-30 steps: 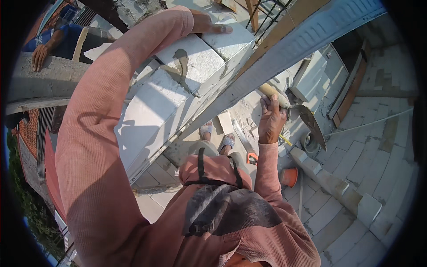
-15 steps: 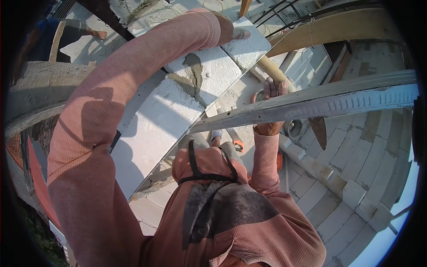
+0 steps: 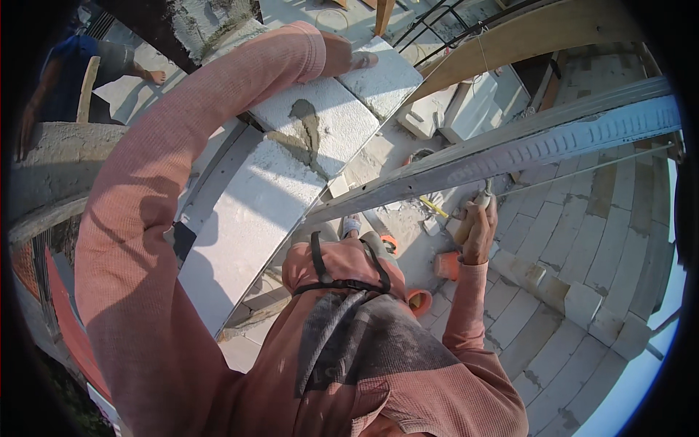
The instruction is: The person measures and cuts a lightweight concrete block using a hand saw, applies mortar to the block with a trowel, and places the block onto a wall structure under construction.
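Observation:
My left hand point(image 3: 341, 57) reaches far forward and lies with its fingers outstretched on a white block point(image 3: 393, 71). This is the far end of a row of white blocks point(image 3: 251, 193), with grey mortar point(image 3: 306, 131) smeared over a joint. My right hand point(image 3: 477, 231), on the near side of a long grey beam point(image 3: 495, 156), is closed around a tool with a pale handle point(image 3: 483, 198). A metal shank shows at the handle's top; the tool's head is not visible, so its kind is unclear.
Orange buckets point(image 3: 447, 266) stand on the floor below my right arm. A wall of pale blocks point(image 3: 582, 211) curves along the right. Curved wooden forms point(image 3: 539, 40) cross the far side. At upper left are another person's leg and foot point(image 3: 153, 76).
My right hand has come from the beam's far side to its near side. The thick pale round handle and the triangular blade no longer show. My left hand stays on the block.

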The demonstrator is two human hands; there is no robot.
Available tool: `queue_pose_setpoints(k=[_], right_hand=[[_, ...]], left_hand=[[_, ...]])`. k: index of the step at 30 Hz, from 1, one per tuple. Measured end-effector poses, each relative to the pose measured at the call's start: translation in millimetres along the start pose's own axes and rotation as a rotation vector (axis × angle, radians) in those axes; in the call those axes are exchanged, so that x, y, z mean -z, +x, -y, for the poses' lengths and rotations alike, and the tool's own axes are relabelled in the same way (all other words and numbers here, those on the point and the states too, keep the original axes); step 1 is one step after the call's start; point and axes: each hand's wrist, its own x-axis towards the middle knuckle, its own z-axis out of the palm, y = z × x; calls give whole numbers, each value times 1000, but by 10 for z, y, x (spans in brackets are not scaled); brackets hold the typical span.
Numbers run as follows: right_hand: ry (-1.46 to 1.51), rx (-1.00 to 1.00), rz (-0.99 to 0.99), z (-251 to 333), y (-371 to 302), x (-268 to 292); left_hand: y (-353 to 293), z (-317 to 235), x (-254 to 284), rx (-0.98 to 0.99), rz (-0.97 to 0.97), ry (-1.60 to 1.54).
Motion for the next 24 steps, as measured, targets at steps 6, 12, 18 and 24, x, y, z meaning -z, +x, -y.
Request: queue_pose_setpoints(k=[6,12,18,24], right_hand=[[-118,-46,156,12,-325,430],[-863,632,29,407,-240,491],[-1283,909,109,1548,152,82],[-1548,1453,243,1777,621,-500]], left_hand=[[-68,102,184,-42,166,-69],[67,323,150,-143,103,-74],[-360,123,307,-119,134,47],[-500,369,251,-196,44,14]])
